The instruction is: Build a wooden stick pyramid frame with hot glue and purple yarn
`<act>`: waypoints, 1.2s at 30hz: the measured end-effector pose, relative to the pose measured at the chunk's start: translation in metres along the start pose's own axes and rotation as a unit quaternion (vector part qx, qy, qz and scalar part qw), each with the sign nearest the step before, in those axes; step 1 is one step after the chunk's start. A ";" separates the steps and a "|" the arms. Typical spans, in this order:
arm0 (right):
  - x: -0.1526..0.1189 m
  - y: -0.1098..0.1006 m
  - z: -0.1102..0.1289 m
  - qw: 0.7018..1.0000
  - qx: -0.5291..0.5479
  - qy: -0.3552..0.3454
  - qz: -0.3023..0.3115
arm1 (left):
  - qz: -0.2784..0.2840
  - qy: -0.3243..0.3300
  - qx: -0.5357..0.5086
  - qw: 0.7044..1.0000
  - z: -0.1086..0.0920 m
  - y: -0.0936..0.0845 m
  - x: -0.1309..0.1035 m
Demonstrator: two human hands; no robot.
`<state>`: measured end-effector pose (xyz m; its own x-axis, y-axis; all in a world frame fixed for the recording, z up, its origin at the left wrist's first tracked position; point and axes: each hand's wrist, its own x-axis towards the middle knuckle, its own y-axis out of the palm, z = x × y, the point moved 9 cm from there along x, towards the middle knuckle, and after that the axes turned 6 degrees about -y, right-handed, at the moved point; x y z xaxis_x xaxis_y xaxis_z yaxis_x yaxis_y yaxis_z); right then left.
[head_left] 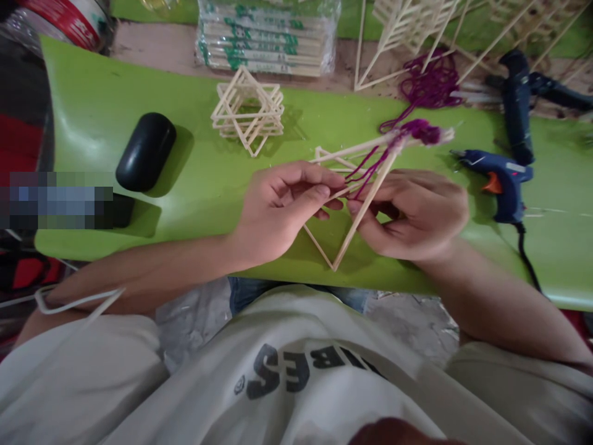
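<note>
Watching remotely: left hand (287, 207) thumb and finger clamped on frame (371, 198), probably steadying it above table (204, 204). Right hand (407, 213) fingertips near yarn (422, 131) strands, can't tell if pinching. Glue gun (503, 182) parked right, handy I guess.

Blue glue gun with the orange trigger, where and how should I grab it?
Probably by the handle, with your right hand, from the near side: the blue glue gun seems to lie on its side, handle toward you and nozzle pointing left, away from that grip; the cord leaves the handle's end.
</note>
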<state>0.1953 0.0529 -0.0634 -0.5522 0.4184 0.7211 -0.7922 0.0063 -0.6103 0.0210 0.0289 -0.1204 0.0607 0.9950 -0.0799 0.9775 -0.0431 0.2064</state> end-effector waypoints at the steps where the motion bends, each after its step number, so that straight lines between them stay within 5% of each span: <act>1: -0.001 0.000 0.001 1.000 0.001 0.010 -0.002 | -0.002 0.002 -0.007 1.000 0.000 0.000 0.000; 6: -0.004 0.006 -0.010 0.991 0.082 0.100 -0.021 | 0.012 -0.036 -0.043 0.998 0.007 0.005 0.001; 12: -0.008 0.024 -0.022 0.964 0.238 0.105 -0.050 | 0.049 -0.067 -0.059 0.995 0.009 0.012 -0.001; 28: -0.019 0.019 -0.030 0.960 0.191 0.189 -0.084 | 0.025 -0.045 0.022 0.998 0.000 0.010 -0.001; 36: -0.006 0.001 -0.019 0.982 0.138 0.115 -0.056 | 0.035 -0.022 0.048 0.998 -0.005 0.013 -0.005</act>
<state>0.2027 0.0680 -0.0745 -0.4091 0.6231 0.6666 -0.9027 -0.1693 -0.3957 0.0324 0.0242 -0.1120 0.1368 0.9844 -0.1111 0.9851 -0.1234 0.1194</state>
